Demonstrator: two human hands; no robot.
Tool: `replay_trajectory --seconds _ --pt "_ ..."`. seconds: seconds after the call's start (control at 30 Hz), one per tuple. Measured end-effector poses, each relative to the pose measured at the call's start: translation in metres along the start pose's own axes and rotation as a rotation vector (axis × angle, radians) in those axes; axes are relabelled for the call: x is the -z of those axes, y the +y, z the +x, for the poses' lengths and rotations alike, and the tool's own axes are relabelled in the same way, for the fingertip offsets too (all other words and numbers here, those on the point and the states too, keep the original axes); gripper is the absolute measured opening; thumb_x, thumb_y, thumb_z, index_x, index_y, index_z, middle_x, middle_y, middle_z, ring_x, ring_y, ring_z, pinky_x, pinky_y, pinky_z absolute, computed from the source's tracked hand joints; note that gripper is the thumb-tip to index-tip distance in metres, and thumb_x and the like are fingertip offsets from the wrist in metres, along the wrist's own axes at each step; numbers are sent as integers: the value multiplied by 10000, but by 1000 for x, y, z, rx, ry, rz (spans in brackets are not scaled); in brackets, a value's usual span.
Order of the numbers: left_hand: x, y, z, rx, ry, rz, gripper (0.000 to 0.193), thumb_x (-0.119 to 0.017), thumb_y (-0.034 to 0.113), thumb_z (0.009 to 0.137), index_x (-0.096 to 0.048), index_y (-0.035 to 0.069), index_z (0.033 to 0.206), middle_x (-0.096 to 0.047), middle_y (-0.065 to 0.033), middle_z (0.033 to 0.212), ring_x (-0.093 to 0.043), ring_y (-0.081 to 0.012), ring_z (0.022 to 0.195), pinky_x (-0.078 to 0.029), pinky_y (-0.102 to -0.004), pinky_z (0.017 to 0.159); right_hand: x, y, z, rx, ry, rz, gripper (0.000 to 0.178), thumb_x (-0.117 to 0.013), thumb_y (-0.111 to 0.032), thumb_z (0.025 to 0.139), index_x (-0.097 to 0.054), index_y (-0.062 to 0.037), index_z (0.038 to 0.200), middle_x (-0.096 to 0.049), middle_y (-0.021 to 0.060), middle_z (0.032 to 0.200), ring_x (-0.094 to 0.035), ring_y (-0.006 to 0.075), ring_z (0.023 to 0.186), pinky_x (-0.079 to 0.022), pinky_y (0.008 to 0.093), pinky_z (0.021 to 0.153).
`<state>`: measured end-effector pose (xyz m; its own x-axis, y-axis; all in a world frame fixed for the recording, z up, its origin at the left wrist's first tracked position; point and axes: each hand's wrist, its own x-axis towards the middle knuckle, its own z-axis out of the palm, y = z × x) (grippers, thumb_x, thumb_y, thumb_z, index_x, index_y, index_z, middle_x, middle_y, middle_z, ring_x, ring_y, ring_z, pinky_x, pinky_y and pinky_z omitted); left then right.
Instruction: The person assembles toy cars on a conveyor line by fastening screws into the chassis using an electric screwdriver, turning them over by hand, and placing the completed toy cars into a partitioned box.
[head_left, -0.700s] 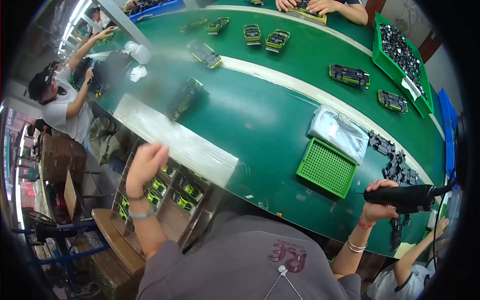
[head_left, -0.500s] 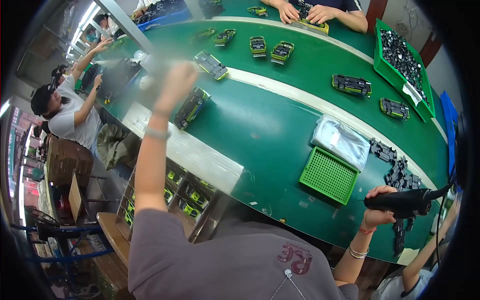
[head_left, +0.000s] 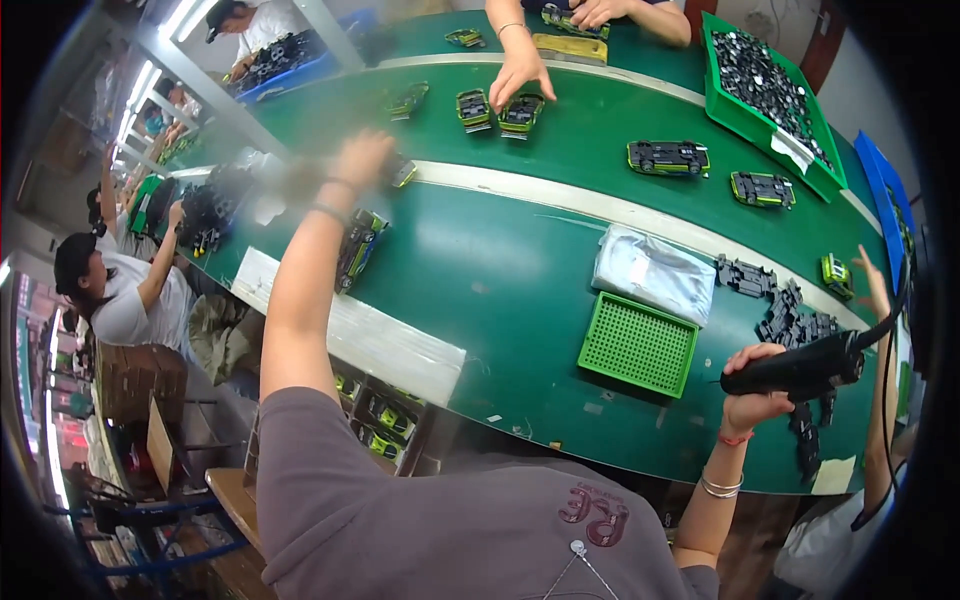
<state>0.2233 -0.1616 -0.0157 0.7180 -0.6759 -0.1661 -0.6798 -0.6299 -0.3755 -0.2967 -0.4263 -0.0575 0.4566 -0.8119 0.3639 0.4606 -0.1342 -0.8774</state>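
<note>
My left hand (head_left: 365, 158) reaches far out to the left over a toy car (head_left: 404, 173) at the light strip along the belt. The hand covers most of that car, and its fingers are hidden and blurred. Beside my left wrist, another green-and-black toy car (head_left: 361, 250) lies on the green table. On the right, my right hand (head_left: 757, 410) is closed around a black electric screwdriver (head_left: 790, 372), its thin bit pointing left and its cable running up to the right.
A green perforated tray (head_left: 640, 345) and a plastic-wrapped pack (head_left: 655, 277) lie mid-table. Black chassis parts (head_left: 795, 315) are heaped at right. Upturned toy cars (head_left: 668, 157) lie on the far belt. A co-worker's hand (head_left: 520, 72) touches one; another person's hand (head_left: 872, 280) reaches in from the right.
My view has turned slightly, shifting the scene leftward. My left hand now covers the car at the strip. The far co-worker's hand has come forward to a car. One more car shows at right.
</note>
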Motion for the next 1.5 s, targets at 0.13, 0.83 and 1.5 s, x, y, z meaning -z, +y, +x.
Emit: replay_trajectory --seconds 0.13,0.83,1.5 --pt "14 15 -10 -103 107 -277 539 -678 121 635 -490 52 1136 -497 -155 1205 -457 -306 1137 -388 -401 945 1 2 -1 -12 2 13 873 -441 -843 591 -431 -6 840 -452 72 665 -469 155 547 -414 266 510" --pt "65 158 -101 -594 609 -294 455 -577 39 740 -506 143 1177 -418 -183 1279 -414 -362 1168 -382 -419 937 3 2 -1 -13 16 -67 905 -365 -880 578 -438 -12 824 -466 77 642 -471 158 533 -407 264 504" --pt "77 225 -91 -753 589 -999 345 -703 65 688 -595 77 1016 -499 -110 1009 -524 -271 892 -448 -344 770 0 5 -1 3 -29 -78 928 -316 -910 524 -414 -27 790 -453 57 599 -473 157 527 -419 273 518"
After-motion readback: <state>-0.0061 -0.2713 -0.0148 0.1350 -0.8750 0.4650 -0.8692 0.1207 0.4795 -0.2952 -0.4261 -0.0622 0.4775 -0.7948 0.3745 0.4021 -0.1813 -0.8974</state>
